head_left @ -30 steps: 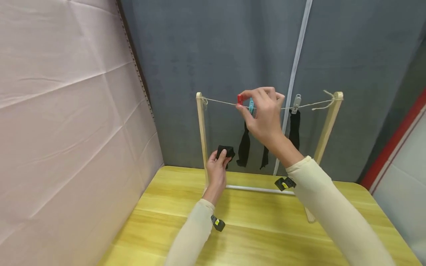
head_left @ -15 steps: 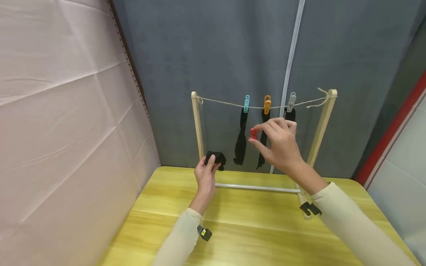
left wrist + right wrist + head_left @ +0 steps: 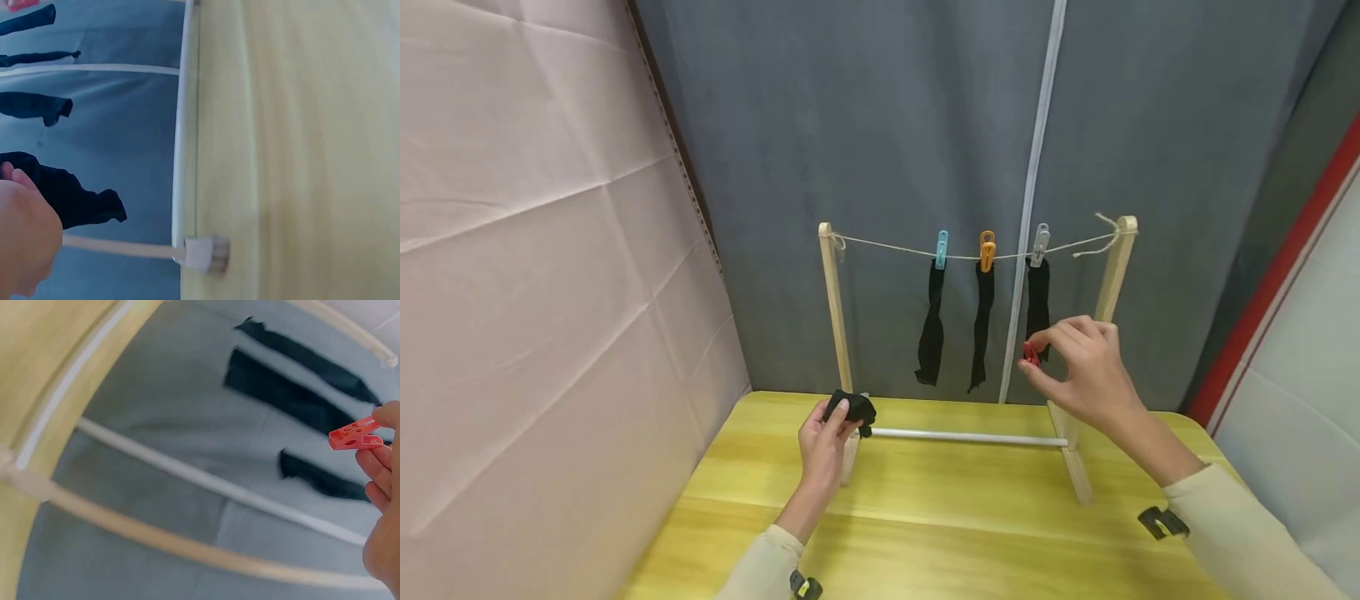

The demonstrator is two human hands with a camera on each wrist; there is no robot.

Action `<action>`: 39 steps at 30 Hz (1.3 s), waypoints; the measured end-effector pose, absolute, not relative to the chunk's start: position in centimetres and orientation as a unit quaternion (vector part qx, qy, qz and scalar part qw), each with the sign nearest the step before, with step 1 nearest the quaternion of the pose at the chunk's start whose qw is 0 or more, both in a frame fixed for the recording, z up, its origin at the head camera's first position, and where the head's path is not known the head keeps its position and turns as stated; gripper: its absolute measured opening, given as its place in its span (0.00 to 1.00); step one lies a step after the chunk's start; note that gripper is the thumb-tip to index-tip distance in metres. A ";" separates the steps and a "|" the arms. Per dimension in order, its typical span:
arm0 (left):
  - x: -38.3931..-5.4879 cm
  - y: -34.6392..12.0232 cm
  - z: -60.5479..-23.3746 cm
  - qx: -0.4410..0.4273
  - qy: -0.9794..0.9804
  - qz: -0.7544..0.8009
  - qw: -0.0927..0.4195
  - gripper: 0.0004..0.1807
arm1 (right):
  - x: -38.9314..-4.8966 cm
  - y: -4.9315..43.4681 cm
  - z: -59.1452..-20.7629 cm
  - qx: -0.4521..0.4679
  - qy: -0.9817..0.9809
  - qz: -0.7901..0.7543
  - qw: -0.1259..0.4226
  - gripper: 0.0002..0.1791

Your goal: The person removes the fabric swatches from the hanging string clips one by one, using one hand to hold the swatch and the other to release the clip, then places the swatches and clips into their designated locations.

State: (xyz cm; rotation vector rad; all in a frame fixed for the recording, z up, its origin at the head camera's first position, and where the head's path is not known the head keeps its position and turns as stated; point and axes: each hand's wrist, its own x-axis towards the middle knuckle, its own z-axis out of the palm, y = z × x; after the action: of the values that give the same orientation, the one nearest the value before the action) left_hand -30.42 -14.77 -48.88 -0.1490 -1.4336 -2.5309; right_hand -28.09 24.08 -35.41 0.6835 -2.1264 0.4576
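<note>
My left hand (image 3: 822,450) holds a bunched black cloth (image 3: 850,408) between thumb and fingers, low by the rack's left post. In the left wrist view a loose end of the black cloth (image 3: 81,199) hangs out past the hand. My right hand (image 3: 1088,367) pinches a small red clothespin (image 3: 1032,354) between thumb and forefinger, in front of the right-hand strip. The right wrist view shows the clothespin (image 3: 353,434) side on, with no cloth in it. On the string (image 3: 887,247), a blue clothespin (image 3: 942,248), an orange one (image 3: 987,250) and a grey one (image 3: 1040,244) each hold a black strip.
The string runs between a left wooden post (image 3: 835,308) and a right wooden post (image 3: 1116,271). A white crossbar (image 3: 955,435) joins them low down, over the yellow wooden table (image 3: 925,533). Behind hangs a grey curtain (image 3: 865,125); a pale cloth wall (image 3: 550,292) stands left.
My right hand has come away from the line, down and to the right, still pinching the red clothespin. My left hand has moved lower and to the left with the black cloth.
</note>
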 end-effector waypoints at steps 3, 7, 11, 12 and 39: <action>-29.7 -15.9 -49.5 -0.050 -0.501 -0.856 0.115 0.09 | -27.7 25.4 -36.4 0.251 -0.870 0.177 0.387 0.15; -29.0 -17.1 -49.9 -0.041 -0.508 -0.851 0.127 0.12 | -26.8 27.3 -37.3 0.226 -0.896 0.154 0.349 0.14; -28.3 -18.1 -50.5 -0.017 -0.522 -0.842 0.136 0.13 | -26.0 29.6 -38.0 0.225 -0.906 0.133 0.332 0.16; -28.1 -18.4 -50.7 -0.011 -0.526 -0.839 0.136 0.13 | -25.8 30.2 -38.3 0.224 -0.908 0.131 0.329 0.16; -25.3 -30.5 -51.6 0.139 -0.730 -0.665 -0.074 0.39 | -21.8 39.1 -46.0 0.159 -0.959 0.100 0.212 0.13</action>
State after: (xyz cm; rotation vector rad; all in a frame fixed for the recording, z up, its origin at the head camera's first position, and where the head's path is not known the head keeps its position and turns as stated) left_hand -25.28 -30.52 -51.63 0.4601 -2.4097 -2.1924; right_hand -21.77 39.06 -46.02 0.4411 -2.6632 0.2775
